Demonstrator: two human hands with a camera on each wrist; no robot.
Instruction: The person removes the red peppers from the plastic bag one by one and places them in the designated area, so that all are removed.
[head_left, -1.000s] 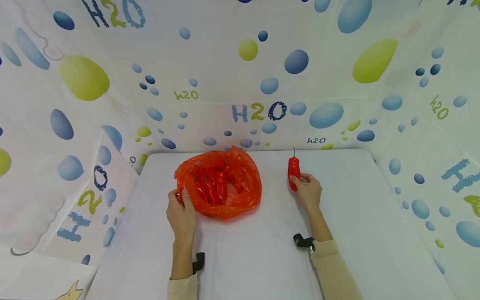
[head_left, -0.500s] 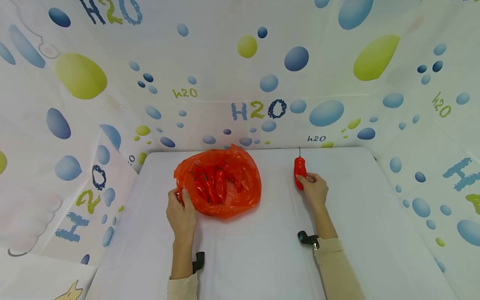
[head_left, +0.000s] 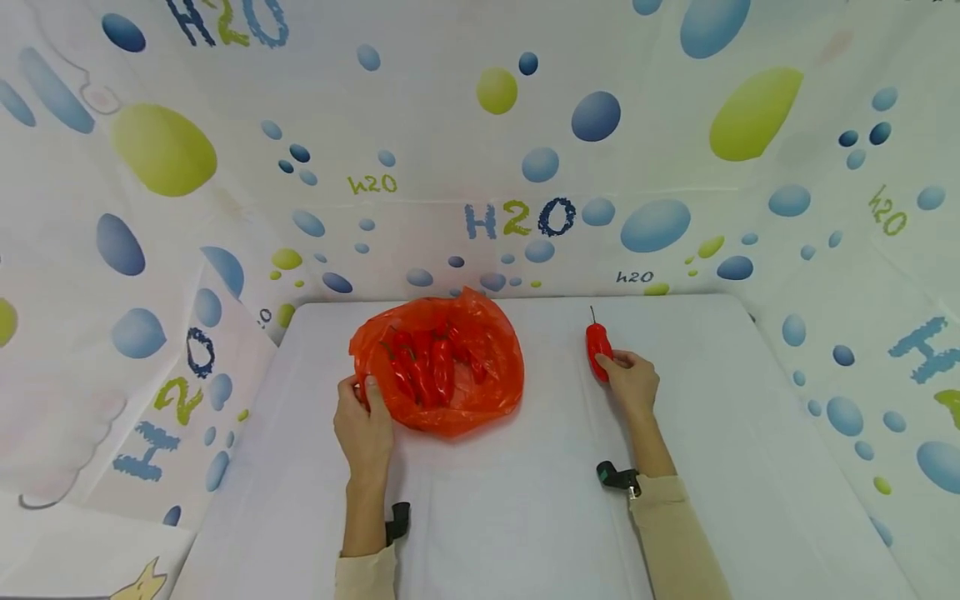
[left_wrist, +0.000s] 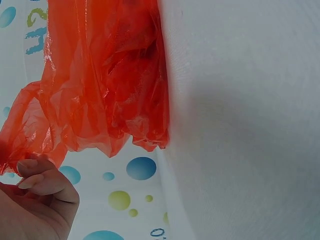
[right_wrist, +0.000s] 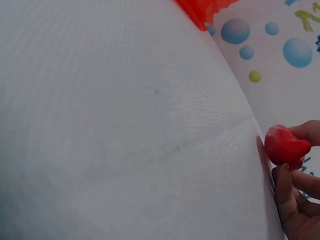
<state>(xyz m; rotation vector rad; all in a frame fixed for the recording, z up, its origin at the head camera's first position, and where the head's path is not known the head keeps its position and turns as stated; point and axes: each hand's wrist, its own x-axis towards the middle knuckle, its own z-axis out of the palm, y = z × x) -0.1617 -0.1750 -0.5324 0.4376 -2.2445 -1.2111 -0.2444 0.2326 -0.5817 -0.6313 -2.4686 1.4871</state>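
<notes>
A translucent red plastic bag [head_left: 501, 392] stands with its mouth open on the white table, left of the middle. Several red peppers [head_left: 442, 371] lie inside it. At the bag's near left side, my left hand [head_left: 365, 429] pinches the rim; in the left wrist view the fingers [left_wrist: 47, 182] are curled at the plastic. My right hand [head_left: 633, 383] holds one red pepper [head_left: 597, 346] by its lower end, its thin stem pointing to the far edge. The right wrist view shows this pepper [right_wrist: 285, 145] between thumb and fingers, low over the table.
The white table [head_left: 495, 517] reaches back to a wall sheet [head_left: 435, 125] printed with blue and green spots. Similar sheets hang at the left and right. A small black camera sits on each wrist, such as the right one [head_left: 617, 477].
My right hand has shifted slightly to the right with the pepper, whose stem end now sits a little nearer to me. The left hand and bag stay in place.
</notes>
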